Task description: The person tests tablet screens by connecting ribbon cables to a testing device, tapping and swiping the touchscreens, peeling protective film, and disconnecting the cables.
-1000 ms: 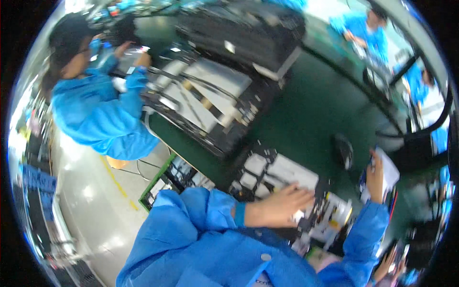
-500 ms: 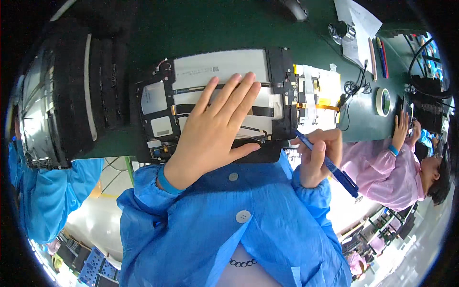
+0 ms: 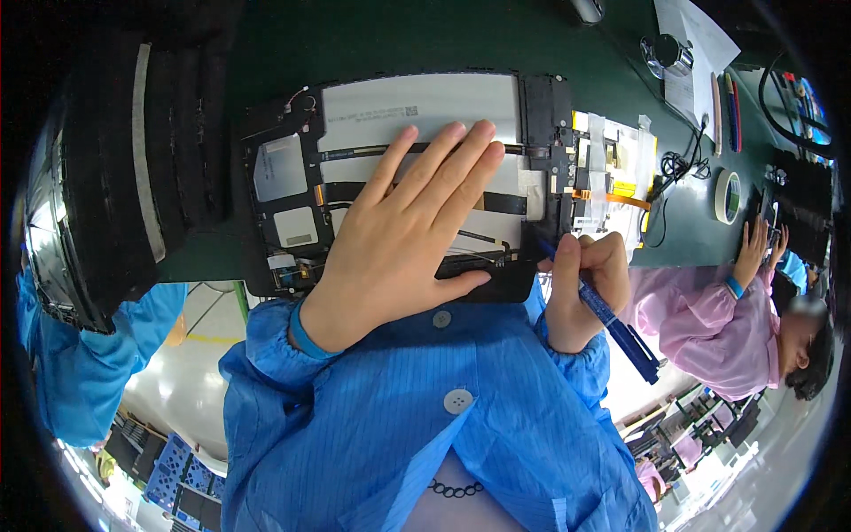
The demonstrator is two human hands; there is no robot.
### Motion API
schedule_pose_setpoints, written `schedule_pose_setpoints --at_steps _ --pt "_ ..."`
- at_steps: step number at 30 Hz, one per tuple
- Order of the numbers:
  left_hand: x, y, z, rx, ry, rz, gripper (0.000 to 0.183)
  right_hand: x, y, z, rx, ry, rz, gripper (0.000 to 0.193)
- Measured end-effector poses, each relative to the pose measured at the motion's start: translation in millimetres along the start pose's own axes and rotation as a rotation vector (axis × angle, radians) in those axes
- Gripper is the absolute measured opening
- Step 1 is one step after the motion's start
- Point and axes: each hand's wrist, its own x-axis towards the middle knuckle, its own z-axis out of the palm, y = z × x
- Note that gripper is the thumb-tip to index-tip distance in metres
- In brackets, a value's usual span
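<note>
L hand (image 3: 403, 235) lies flat, fingers apart, on opened black tablet chassis w/ grey panel (image 3: 417, 111) at green table's (image 3: 266, 44) near edge; R hand (image 3: 587, 288) clamped on blue pen (image 3: 620, 324) just beside chassis corner.

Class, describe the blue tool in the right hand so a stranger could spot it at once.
Start at the opened tablet on the green bench, under the flat left hand. At its lower right corner the right hand grips a pen-like tool. It is the only slim blue stick there, slanting away from the black frame.
</note>
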Motion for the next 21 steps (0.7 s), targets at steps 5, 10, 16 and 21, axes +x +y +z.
schedule_pose_setpoints --at_steps 5,10,16,21 --pt "0 4 -8 0.012 0.005 -0.003 0.107 1 -6 -4 0.069 0.01 -0.013 0.027" --pt "-3 5 -16 0.043 0.036 0.007 0.11 5 -3 -7 0.114 0.072 -0.166 0.021" --pt "-69 -7 -50 0.223 0.248 -0.251 0.114 14 -1 -30 -0.055 0.01 -0.066 0.028" --pt "-98 -20 -36 0.175 0.258 -0.487 0.115 2 -8 -20 -0.062 -0.031 -0.021 0.017"
